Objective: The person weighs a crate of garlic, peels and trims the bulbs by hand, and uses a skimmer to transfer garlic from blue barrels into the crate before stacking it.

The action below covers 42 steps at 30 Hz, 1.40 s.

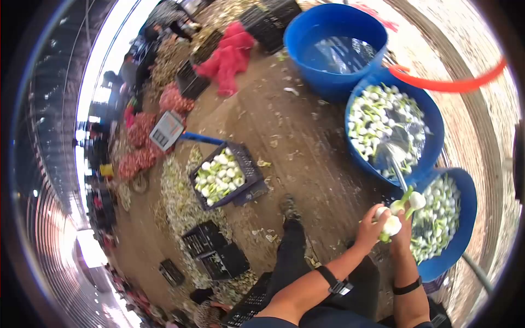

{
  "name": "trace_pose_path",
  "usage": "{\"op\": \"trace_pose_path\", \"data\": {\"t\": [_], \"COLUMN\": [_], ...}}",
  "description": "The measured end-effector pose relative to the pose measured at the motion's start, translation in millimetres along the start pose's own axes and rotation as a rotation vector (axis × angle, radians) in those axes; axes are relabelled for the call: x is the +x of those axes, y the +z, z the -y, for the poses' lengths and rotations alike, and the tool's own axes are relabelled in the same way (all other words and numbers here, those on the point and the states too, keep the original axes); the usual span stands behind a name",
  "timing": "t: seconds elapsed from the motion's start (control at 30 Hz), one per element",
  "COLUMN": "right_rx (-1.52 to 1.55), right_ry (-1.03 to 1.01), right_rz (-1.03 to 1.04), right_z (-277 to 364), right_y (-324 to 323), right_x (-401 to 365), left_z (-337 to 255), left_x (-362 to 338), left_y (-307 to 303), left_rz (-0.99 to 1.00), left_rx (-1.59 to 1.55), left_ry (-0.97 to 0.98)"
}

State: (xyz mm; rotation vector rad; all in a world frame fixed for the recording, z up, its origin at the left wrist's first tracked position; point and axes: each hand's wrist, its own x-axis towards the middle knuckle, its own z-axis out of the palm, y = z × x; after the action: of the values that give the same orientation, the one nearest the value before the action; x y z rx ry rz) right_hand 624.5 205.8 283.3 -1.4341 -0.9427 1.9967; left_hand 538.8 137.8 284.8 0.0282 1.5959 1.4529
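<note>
My left hand [369, 232] is closed around white onions [391, 225] with short green stems. Right beside it, my right hand [403, 228] grips another onion [417, 200], its green stem pointing up and left. Both hands are close together at the near edge of a blue tub [468, 218] filled with similar onions [437, 210]. Just beyond is a second blue tub [350, 134], where a stream of water [395, 158] splashes over floating onions [377, 112].
A third blue tub [292, 41] holds water. A red hose [454, 86] arcs over the tubs. On the left, a crate [250, 164] of onions sits by a scale display [167, 130]. Black crates [224, 259], red net sacks [143, 131] and peelings [180, 191] cover the floor; people are farther back.
</note>
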Motion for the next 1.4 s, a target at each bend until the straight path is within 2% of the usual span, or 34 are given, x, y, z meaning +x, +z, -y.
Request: {"op": "trace_pose_path", "data": {"t": [0.03,0.07,0.17,0.3,0.43,0.5,0.57,0.63,0.67,0.7,0.73,0.77,0.83,0.9,0.93,1.0,1.03,1.1,1.17,1.2,1.23,1.3,1.33,1.4], "right_rx": [-0.030,-0.061,-0.171,-0.341,-0.297,-0.520,-0.613,-0.690,-0.710,-0.717,-0.723,-0.744,-1.070,-1.133,-1.201,-1.309,-1.353,-1.352,-1.350,-1.336,-1.323,-1.310,-1.286,-1.268], "right_ry": [-0.016,-0.004,0.026,0.081,0.179,0.159,-0.003,0.024,0.028,0.018,0.011,0.018,-0.049,-0.005,0.077,0.139,0.124,0.098,0.072,0.062,0.054,0.141,0.215,0.209], "right_rz": [0.045,0.166,0.315,0.472,0.625,0.644,0.632,0.616,0.622,0.724,0.822,0.822,0.762,0.726,0.657,0.565,0.544,0.589,0.635,0.647,0.658,0.617,0.586,0.576], "right_z": [-1,-25,-71,-149,-237,-278,-311,-347,-363,-379,-390,-397,-401,-387,-369,-356,-353,-346,-343,-341,-337,-334,-334,-343], "right_y": [38,59,167,323,464,519,573,609,623,631,632,630,624,618,626,605,574,545,529,525,522,515,516,516], "right_x": [-3,3,-5,-21,-30,-21,-17,-1,12,25,33,35,32,20,6,4,9,14,13,11,10,1,-3,-10], "left_z": [-11,-14,-31,-47,-58,-62,-61,-50,-40,-28,-17,-5,9,14,5,0,-2,-16,-20,-18,-15,-6,-3,-5], "left_x": [1,6,14,30,54,72,94,122,138,150,159,166,174,174,171,175,177,188,202,207,208,198,194,184], "left_y": [-32,-67,-181,-343,-497,-561,-619,-672,-698,-721,-744,-765,-795,-817,-823,-842,-852,-870,-883,-885,-883,-877,-873,-869], "left_rz": [-0.049,-0.074,-0.169,-0.322,-0.458,-0.546,-0.588,-0.604,-0.694,-0.771,-0.771,-0.843,-0.916,-1.005,-1.029,-1.081,-1.127,-1.098,-1.111,-1.120,-1.118,-0.987,-0.980,-0.976], "left_rx": [-0.090,-0.167,-0.392,-0.573,-0.650,-0.613,-0.482,-0.452,-0.216,0.023,0.005,0.059,0.097,0.197,0.132,0.196,0.266,0.239,0.496,0.624,0.616,0.642,0.645,0.622], "left_ry": [-0.012,0.004,-0.005,0.021,0.104,0.099,0.100,0.054,0.045,0.030,0.016,0.003,-0.020,0.078,0.051,0.104,0.157,0.147,0.338,0.245,0.242,0.172,0.177,0.184]}}
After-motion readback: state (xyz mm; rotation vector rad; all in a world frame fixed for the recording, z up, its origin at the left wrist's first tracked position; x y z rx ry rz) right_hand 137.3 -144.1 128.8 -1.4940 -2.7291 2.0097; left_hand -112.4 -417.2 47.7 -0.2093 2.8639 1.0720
